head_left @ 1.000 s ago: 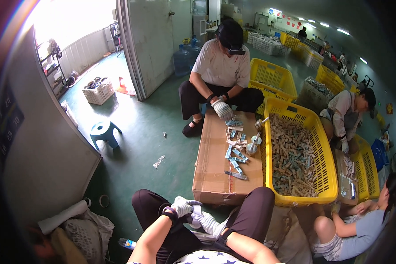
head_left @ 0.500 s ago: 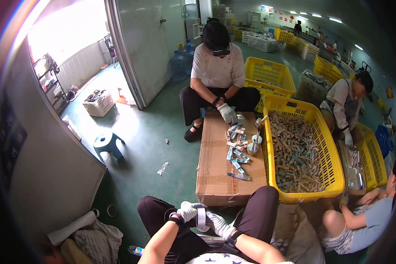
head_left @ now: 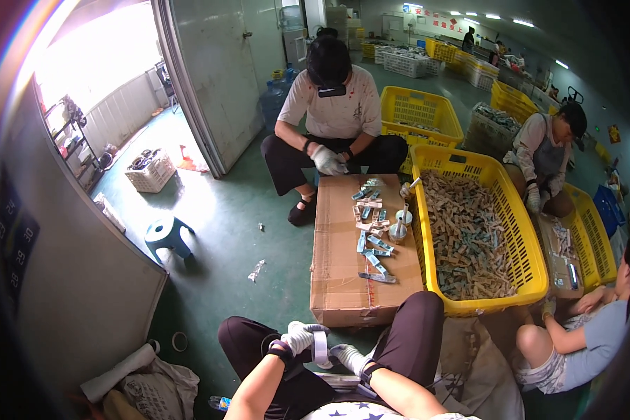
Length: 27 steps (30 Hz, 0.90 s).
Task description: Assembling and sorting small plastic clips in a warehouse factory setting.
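Note:
Above my lap, my left hand [head_left: 299, 338], in a striped white glove, grips a roll of white tape [head_left: 320, 347] by its ring. Just right of the roll is my right hand [head_left: 351, 358], also gloved, its fingers bent and pressed together; anything in them is too small to make out. Beyond my knees stands a brown cardboard box [head_left: 343, 273]. Light blue and beige clip-like plastic pieces [head_left: 374, 238] lie on its top. Beside them sit two small round pots [head_left: 397, 232] with sticks in them.
A large yellow crate [head_left: 532, 273] full of small beige and blue pieces stands right of the box. Across from me a seated person [head_left: 332, 98] bends over gloved hands; two more people work at right. A blue stool [head_left: 168, 236] stands left. Sacks [head_left: 157, 388] lie at lower left.
My right hand has drawn slightly away from the tape roll; my left hand keeps its grip. The person opposite has pulled a hand back from the box top toward their lap.

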Tool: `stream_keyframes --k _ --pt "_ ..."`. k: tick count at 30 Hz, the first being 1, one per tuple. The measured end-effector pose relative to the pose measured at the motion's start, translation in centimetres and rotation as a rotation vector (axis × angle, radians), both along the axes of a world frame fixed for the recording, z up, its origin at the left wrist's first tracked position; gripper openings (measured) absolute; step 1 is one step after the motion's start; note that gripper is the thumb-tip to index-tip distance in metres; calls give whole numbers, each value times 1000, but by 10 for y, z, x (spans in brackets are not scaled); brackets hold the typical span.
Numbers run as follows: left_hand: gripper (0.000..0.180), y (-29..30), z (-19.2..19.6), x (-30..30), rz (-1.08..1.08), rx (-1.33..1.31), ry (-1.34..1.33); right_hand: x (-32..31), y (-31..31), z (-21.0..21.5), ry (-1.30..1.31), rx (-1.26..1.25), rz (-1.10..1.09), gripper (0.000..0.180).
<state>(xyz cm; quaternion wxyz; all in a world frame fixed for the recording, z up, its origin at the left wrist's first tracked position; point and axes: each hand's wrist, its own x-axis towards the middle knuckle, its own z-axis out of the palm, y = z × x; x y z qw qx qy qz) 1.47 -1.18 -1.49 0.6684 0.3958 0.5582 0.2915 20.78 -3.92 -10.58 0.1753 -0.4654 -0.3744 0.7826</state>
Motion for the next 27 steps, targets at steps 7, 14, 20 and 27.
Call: stream_keyframes --k 7,14,20,27 --pt "27 -1 -18 -6 -55 125 106 6 15 56 -138 321 -132 20" --pt "10 6 -10 0 -76 80 233 81 142 202 99 631 -278 21" --pt "28 14 -25 1 -25 -361 -160 185 306 211 -517 889 -307 28" --pt "31 0 -40 14 -160 -105 -245 230 454 205 -1120 924 -403 44"
